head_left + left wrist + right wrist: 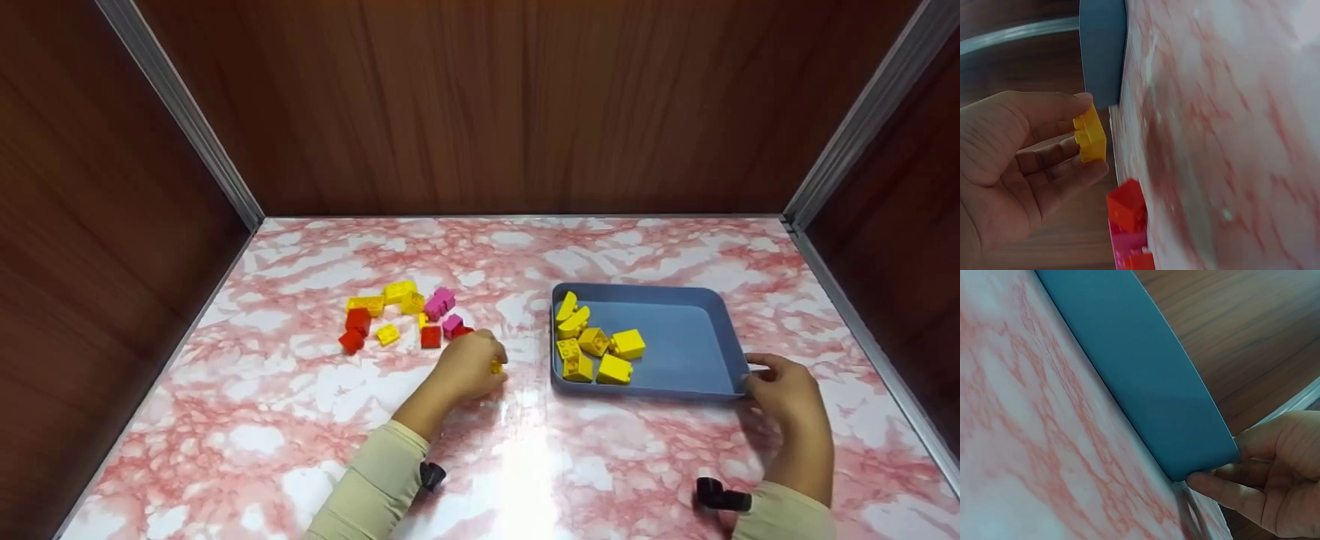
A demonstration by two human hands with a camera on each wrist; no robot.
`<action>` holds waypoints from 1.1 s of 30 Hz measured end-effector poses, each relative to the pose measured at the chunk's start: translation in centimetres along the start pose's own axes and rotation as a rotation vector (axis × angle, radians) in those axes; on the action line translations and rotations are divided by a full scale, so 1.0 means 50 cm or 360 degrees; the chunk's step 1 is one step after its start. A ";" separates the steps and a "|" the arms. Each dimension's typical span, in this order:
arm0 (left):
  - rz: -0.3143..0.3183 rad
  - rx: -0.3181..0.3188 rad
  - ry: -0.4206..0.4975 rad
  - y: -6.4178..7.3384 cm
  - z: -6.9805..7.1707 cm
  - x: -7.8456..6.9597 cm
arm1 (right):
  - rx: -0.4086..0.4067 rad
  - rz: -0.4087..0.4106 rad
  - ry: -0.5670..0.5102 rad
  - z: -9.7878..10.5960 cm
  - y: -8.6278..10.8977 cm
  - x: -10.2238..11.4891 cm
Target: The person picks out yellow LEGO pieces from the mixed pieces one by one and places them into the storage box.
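My left hand [469, 365] pinches a yellow toy brick [1093, 135] between thumb and fingers, its studs turned toward the palm. In the head view the hand is over the table between the loose bricks and the tray, covering most of that brick. My right hand [787, 390] holds the near right corner of a blue-grey tray [682, 394], its thumb and fingers to either side of the corner in the right wrist view. Several yellow bricks [594, 341] lie in the tray's left part.
Left of the tray lie loose bricks: red [358, 321], yellow [388, 334] and pink [440, 302]. A red brick [1127, 205] is close below the left fingers in the left wrist view. Wood-patterned panels [525, 105] enclose the marbled table [300, 420] at the back and sides.
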State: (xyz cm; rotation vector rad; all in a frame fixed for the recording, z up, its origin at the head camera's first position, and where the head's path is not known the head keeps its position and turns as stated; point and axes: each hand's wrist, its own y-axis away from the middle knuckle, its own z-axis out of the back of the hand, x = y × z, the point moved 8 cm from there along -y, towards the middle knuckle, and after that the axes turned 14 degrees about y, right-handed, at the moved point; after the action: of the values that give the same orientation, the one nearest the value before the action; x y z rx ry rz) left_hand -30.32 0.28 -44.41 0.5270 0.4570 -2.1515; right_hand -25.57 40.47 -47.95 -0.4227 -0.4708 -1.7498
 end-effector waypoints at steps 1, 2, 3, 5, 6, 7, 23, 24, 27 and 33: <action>-0.0012 0.0006 -0.0009 -0.005 -0.002 -0.006 | 0.0000 0.0002 0.0000 0.000 0.000 0.000; -0.0019 0.0015 -0.0016 -0.009 -0.005 -0.011 | -0.0001 0.0003 0.0001 0.001 0.000 0.000; -0.0025 0.0027 -0.0025 -0.014 -0.008 -0.016 | 0.0000 0.0003 0.0001 0.001 0.001 0.000; -0.0036 0.0056 -0.0036 -0.023 -0.014 -0.026 | -0.0002 0.0005 0.0004 0.002 0.001 0.000; -0.0042 0.0067 -0.0038 -0.028 -0.016 -0.031 | 0.0000 0.0004 0.0004 0.002 0.001 -0.001; -0.0051 0.0073 -0.0042 -0.033 -0.019 -0.037 | 0.0003 0.0003 0.0002 0.002 0.001 -0.001; -0.0189 0.0098 -0.0121 -0.129 -0.041 -0.124 | -0.0017 -0.0013 -0.0003 0.002 0.001 -0.004; -0.0189 0.0113 -0.0130 -0.136 -0.044 -0.128 | -0.0018 -0.0008 -0.0004 0.002 0.001 -0.003; -0.0163 0.0168 -0.0165 -0.156 -0.052 -0.134 | -0.0015 -0.0005 -0.0016 0.001 0.001 -0.002; -0.0123 0.0283 -0.0277 -0.196 -0.067 -0.140 | -0.0011 -0.0003 -0.0016 -0.001 0.000 -0.002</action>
State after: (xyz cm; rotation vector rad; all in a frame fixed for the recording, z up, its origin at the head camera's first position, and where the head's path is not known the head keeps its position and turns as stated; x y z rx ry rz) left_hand -33.74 12.13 -42.27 0.4204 0.1937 -2.3023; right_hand -25.53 40.51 -48.04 -0.4360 -0.4725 -1.7522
